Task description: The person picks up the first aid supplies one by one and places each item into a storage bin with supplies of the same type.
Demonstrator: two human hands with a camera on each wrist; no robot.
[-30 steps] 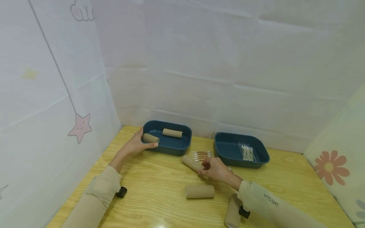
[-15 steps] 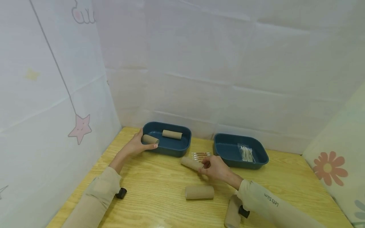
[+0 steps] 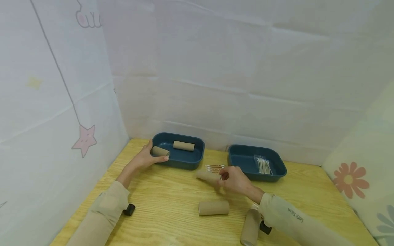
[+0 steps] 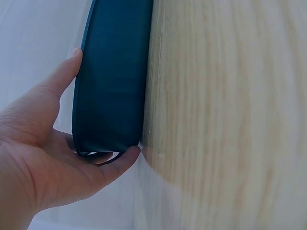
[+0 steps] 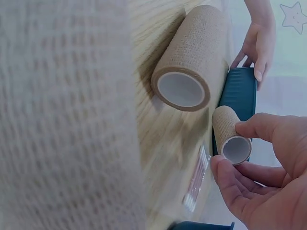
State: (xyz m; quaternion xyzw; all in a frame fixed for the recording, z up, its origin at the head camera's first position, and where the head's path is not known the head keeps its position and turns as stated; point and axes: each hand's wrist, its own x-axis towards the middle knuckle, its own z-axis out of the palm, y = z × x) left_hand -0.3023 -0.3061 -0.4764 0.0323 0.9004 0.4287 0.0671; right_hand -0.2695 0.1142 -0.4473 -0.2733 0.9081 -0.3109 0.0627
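In the head view my left hand (image 3: 144,158) grips the left end of a dark blue bin (image 3: 181,164), the thumb over its near rim. The left wrist view shows the fingers curled round the bin's end wall (image 4: 112,81). Inside that bin lie two beige bandage rolls, one (image 3: 183,146) at the back and one (image 3: 160,151) beside my left hand. My right hand (image 3: 236,180) pinches the near end of another beige bandage roll (image 5: 225,122) between thumb and fingers. Its white core faces the right wrist camera. This roll slants just in front of the left bin.
Several red-and-white sticks in clear wrapping (image 3: 214,167) lie between the bins. The right blue bin (image 3: 246,173) holds a bag of cotton swabs (image 3: 263,165). Two more bandage rolls lie nearer, one crosswise (image 3: 213,207) and one (image 3: 250,227) by my right sleeve. White cloth walls border the table.
The bandage roll in my right hand has turned a little more level and shifted slightly nearer and to the right. My left hand keeps its grip on the bin.
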